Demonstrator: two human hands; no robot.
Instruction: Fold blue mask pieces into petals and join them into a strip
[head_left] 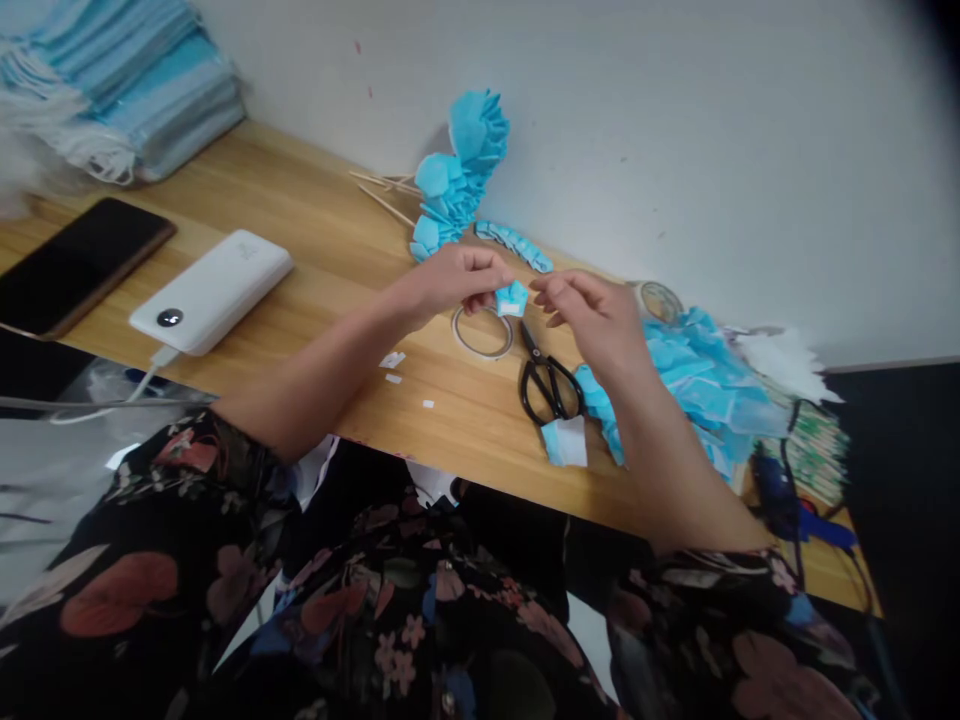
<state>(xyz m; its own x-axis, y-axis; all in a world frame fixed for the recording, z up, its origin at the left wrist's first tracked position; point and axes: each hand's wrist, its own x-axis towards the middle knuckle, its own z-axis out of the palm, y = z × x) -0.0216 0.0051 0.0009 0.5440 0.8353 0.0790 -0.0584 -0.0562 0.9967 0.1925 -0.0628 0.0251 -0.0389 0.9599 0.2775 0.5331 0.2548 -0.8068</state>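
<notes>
My left hand (459, 278) pinches a small blue folded piece of fabric (512, 300) with a white patch on its front. Close to its right side, my right hand (596, 312) has thumb and fingertips drawn together; whether anything is between them is too small to tell. Below the hands lies a roll of tape (482, 333), flat on the wooden table (352, 390). Black-handled scissors (551, 380) point away from me, and a blue and white fabric piece (566, 442) lies at their handles.
Blue fabric flowers (454, 190) on sticks and a pleated blue strip (514, 243) lie by the wall. Blue scraps (697, 370) and another roll (660, 300) are at right. A power bank (214, 290), phone (82, 262) and stacked blue masks (142, 85) are at left.
</notes>
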